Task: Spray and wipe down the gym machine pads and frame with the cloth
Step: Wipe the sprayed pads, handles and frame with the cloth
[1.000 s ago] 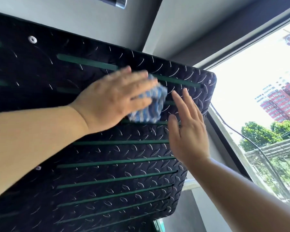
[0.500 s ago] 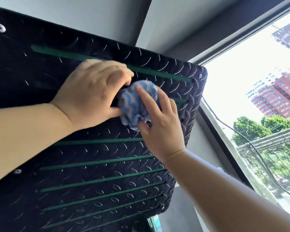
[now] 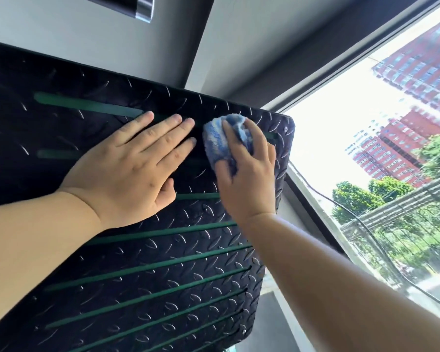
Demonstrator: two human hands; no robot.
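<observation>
Fingers [image 3: 259, 141] of the right hand [image 3: 249, 184] clamped on the bunched blue-and-white cloth [image 3: 215, 141], pressed near the upper right corner of the black plate [image 3: 150, 288]. Taken over from the left hand [image 3: 127, 174], now flat beside it, fingers straight and slightly apart. Wiping likely to run on toward that edge. Fluffy terry against hard, raised-tread surface crossed by green strips [image 3: 163, 233].

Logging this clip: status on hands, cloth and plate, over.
Left hand open, flat on plate. Right hand grips cloth against plate's top right corner. Nothing in the way.
</observation>
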